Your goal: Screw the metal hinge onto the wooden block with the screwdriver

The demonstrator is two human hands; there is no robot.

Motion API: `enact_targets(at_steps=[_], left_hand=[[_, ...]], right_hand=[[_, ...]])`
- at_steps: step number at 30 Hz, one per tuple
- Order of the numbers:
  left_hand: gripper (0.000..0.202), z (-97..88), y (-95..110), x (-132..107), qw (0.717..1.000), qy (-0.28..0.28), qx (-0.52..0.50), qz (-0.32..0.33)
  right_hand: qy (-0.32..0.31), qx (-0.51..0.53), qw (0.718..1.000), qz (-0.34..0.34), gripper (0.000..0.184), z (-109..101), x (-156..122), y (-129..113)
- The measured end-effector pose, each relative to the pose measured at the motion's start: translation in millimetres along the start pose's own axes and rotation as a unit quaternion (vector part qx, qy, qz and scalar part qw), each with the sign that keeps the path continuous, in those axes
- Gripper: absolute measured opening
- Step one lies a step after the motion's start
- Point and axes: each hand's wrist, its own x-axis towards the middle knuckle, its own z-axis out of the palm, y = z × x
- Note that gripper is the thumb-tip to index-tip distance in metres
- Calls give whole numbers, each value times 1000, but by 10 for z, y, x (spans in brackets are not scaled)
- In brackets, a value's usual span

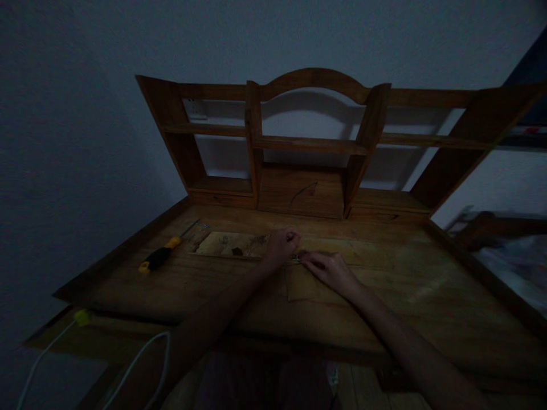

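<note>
Both hands meet over the middle of a wooden desk top [205,290]. My left hand [284,245] has its fingers curled closed, and whatever they hold is hidden. My right hand [328,269] is pinched closed just to the right and slightly nearer to me. A small shiny metal piece [296,258] lies at the right fingertips, too small and dark to name. Beneath my right hand is a flat, light-brown square piece [301,285]. Left of my left hand runs a pale, stained strip [217,244] in the desk top, with a dark brown patch.
A screwdriver [161,255] with a black and yellow handle lies on the left; thin metal bits [203,225] are by its tip. A wooden shelf unit [310,145] stands along the back. A white cable [143,347] loops at the front left, near a yellow object [82,317].
</note>
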Motion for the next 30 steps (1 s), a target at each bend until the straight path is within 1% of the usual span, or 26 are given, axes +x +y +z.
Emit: enact_targets(at_steps=[7, 9, 13, 15, 18, 21, 25, 30], left_hand=[[17, 46, -81, 31, 998, -60, -3, 23], [20, 32, -83, 44, 995, -93, -23, 26], [23, -63, -38, 72, 980, -185, -58, 53], [20, -106, -23, 86, 973, -209, -55, 75], [18, -128, -41, 109, 969, -221, -52, 99], [18, -105, -88, 134, 966, -226, -59, 111], [16, -73, -128, 160, 965, -227, -70, 108], [17, -89, -106, 150, 964, -232, -97, 90]], right_hand=[[2, -9, 1000, -5, 21, -5, 0, -14], [1, -12, 1000, -4, 21, -4, 2, -18], [7, -10, 1000, -5, 20, 10, 0, -10], [10, -7, 1000, -5, 21, 14, -2, -6], [11, 2, 1000, -9, 22, 6, 0, -15], [7, 0, 1000, -10, 22, -6, 7, -31], [12, -8, 1000, -13, 21, -1, 10, -23], [8, -18, 1000, -13, 23, -1, 4, -12]])
